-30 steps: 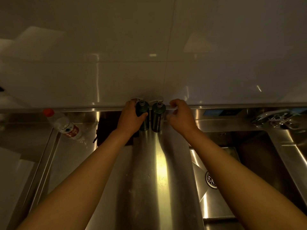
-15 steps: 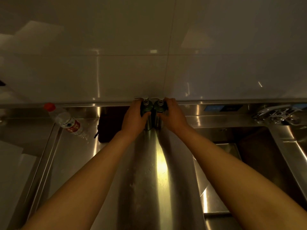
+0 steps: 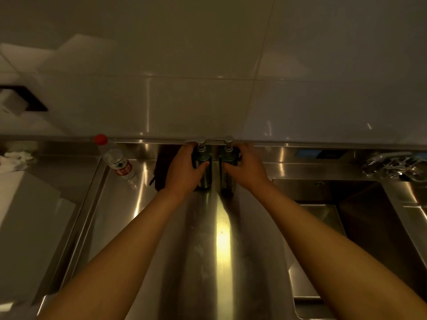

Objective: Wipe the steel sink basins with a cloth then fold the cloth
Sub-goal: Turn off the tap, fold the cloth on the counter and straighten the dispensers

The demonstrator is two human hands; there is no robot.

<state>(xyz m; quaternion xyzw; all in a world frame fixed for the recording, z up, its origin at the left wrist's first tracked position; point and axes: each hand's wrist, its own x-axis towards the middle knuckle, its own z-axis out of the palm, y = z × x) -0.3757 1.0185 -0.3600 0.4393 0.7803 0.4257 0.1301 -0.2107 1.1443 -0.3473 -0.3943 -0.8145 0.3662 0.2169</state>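
- Left hand (image 3: 184, 166): grips the left pump bottle (image 3: 202, 165), thumb across its front.
- Right hand (image 3: 247, 167): grips the right pump bottle (image 3: 227, 163).
- Bottles: upright, just beside each other, at the back of the steel surface (image 3: 219, 239).
- Sink basin (image 3: 360, 209): right of the surface.
- Cloth (image 3: 163, 167): dark, partly hidden behind the left hand, at the back wall.
- Water bottle (image 3: 116, 159): red cap, lying tilted, far left.

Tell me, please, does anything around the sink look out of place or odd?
A plastic water bottle with a red cap lies on its side on the steel counter, left of the two pump dispensers the left hand and right hand grip. Crumpled white material sits at far left. No spill shows.
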